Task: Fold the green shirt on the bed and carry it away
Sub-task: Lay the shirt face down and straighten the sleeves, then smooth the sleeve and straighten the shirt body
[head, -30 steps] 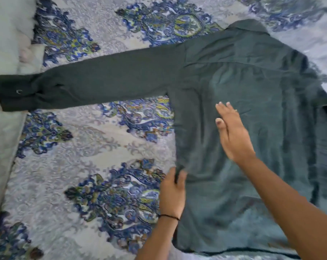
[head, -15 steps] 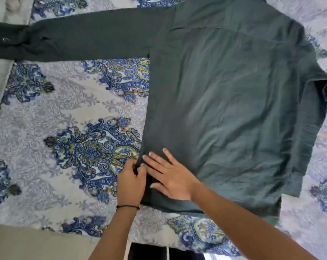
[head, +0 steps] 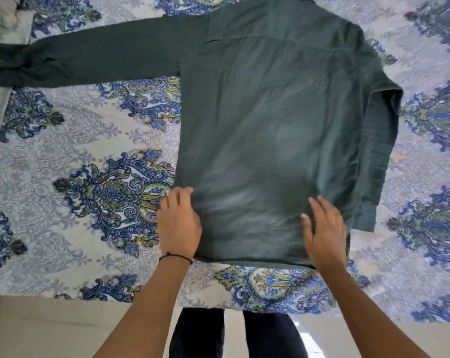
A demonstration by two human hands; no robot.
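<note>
The dark green shirt (head: 270, 130) lies back-up on the patterned bed sheet (head: 77, 177), collar at the far side. Its left sleeve (head: 89, 55) stretches straight out to the left; the right sleeve (head: 376, 151) is folded in along the right side. My left hand (head: 178, 223) rests at the shirt's lower left edge, fingers curled at the side seam. My right hand (head: 323, 231) lies flat with spread fingers on the lower right part of the shirt, near the hem.
The bed's near edge (head: 115, 298) runs across the bottom, with pale floor (head: 51, 332) below it and my dark trousers (head: 231, 334) against it. A pale pillow or blanket (head: 2, 19) sits at the far left, under the sleeve's cuff.
My right hand slid from beside the left hand across to the shirt's lower right. The left hand stayed at the lower left edge. The view shifted slightly back from the bed.
</note>
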